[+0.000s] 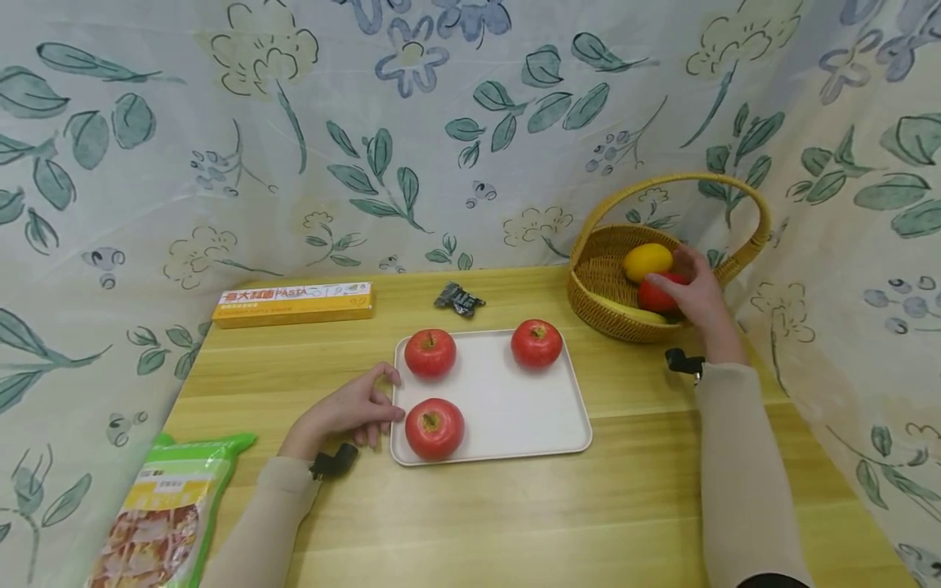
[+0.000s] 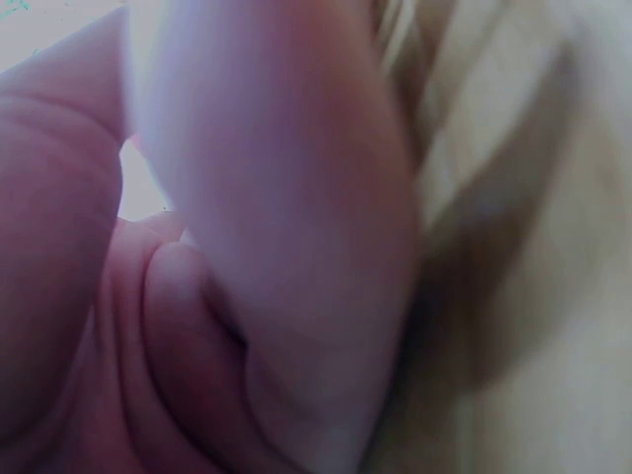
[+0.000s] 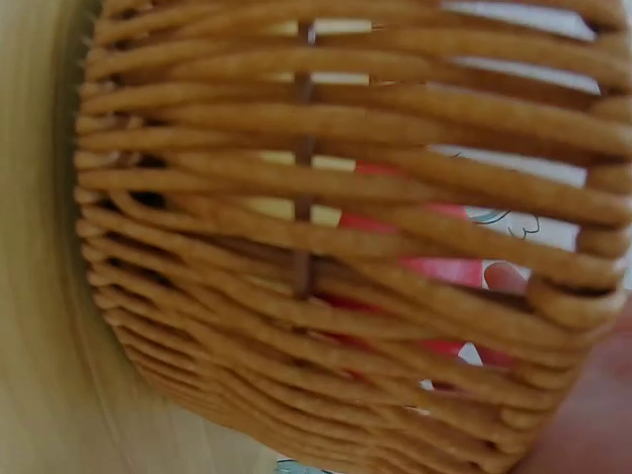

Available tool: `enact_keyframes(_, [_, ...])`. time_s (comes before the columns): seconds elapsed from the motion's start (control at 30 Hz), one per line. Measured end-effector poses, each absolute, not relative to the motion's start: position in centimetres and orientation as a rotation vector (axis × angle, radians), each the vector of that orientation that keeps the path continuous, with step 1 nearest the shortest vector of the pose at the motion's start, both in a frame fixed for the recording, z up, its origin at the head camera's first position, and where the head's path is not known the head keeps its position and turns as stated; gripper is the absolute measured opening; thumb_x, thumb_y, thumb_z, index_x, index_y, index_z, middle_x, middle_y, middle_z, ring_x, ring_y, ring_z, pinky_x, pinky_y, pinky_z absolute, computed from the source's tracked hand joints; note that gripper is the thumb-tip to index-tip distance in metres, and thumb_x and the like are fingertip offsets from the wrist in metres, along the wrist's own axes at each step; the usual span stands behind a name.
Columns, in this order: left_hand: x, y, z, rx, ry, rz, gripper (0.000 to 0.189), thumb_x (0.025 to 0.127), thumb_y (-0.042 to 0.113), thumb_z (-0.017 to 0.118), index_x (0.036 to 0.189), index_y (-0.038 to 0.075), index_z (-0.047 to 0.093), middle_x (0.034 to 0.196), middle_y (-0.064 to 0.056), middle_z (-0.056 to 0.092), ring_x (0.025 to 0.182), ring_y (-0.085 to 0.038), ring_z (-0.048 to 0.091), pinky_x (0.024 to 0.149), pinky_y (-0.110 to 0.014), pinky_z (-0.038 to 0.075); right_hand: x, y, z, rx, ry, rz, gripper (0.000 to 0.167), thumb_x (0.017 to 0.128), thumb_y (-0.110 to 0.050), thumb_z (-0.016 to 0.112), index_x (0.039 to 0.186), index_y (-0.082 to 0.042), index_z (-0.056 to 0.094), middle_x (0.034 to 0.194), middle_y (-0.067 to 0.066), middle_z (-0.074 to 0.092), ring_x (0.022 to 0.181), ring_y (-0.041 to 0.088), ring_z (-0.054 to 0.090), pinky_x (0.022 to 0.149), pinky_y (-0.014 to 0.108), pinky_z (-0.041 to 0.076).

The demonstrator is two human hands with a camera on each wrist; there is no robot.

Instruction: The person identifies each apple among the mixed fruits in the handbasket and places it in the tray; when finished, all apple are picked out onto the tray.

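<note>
A wicker basket (image 1: 613, 322) with a tall handle stands at the back right. My right hand (image 1: 698, 290) reaches into it and grips a red apple (image 1: 657, 296), thumb on the near side. Beside that apple lie a yellow lemon (image 1: 647, 263) and a banana (image 1: 621, 307). In the right wrist view the basket's woven side (image 3: 326, 227) covers most of the apple. My left hand (image 1: 353, 408), fingers loosely bent, rests at the left rim of a white tray (image 1: 507, 408). On the tray sit three red apples: back left (image 1: 430, 354), front left (image 1: 434, 429) and back right (image 1: 537, 344).
A pasta box (image 1: 294, 305) lies at the back left of the wooden table (image 1: 470, 523). Behind the tray is a small black wrapped packet (image 1: 459, 300). A green-edged food bag (image 1: 162, 514) lies at the front left. Floral cloth (image 1: 470, 147) hangs behind the table.
</note>
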State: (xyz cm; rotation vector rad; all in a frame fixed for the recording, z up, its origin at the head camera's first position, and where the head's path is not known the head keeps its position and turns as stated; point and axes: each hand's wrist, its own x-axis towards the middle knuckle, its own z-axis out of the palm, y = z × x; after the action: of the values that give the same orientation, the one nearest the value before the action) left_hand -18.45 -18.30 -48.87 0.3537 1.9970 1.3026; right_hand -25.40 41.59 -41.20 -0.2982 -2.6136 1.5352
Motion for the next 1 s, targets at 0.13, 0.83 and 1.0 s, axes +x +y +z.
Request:
enact_keyframes(0.13, [-18.5, -18.3, -48.8, 0.351, 1.999, 1.3, 0.061, 0.097, 0.03, 0.08, 0.137, 0.012, 0.039, 0.077, -0.007, 0.071, 0.05, -0.017, 0.065, 0.047, -0.023, 0.05, -25.8, 41.9, -41.2, -0.342, -2.649, 1.499, 0.103, 0.099, -0.048, 0.072, 0.171, -0.013, 0.007, 0.18, 0.013, 0.01, 0.165, 0.038, 0.014, 0.135, 0.054, 0.012])
enact_keyframes(0.83, [-18.4, -18.3, -48.9, 0.338, 1.997, 1.303, 0.059, 0.096, 0.03, 0.08, 0.137, 0.016, 0.04, 0.078, -0.007, 0.072, 0.05, -0.017, 0.066, 0.047, -0.024, 0.051, -26.8, 41.5, -41.0, -0.419, -2.804, 1.37, 0.099, 0.1, -0.041, 0.073, 0.168, 0.0, 0.014, 0.173, 0.03, 0.02, 0.155, 0.05, 0.029, 0.128, 0.062, 0.028])
enact_keyframes(1.0, [-18.5, -18.3, -49.0, 0.344, 2.002, 1.298, 0.06, 0.096, 0.031, 0.081, 0.137, 0.015, 0.04, 0.078, -0.008, 0.072, 0.05, -0.018, 0.066, 0.047, -0.025, 0.052, -26.6, 41.2, -40.9, -0.446, -2.859, 1.366, 0.096, 0.101, -0.04, 0.072, 0.168, -0.001, 0.016, 0.171, 0.033, 0.022, 0.15, 0.051, 0.033, 0.126, 0.064, 0.031])
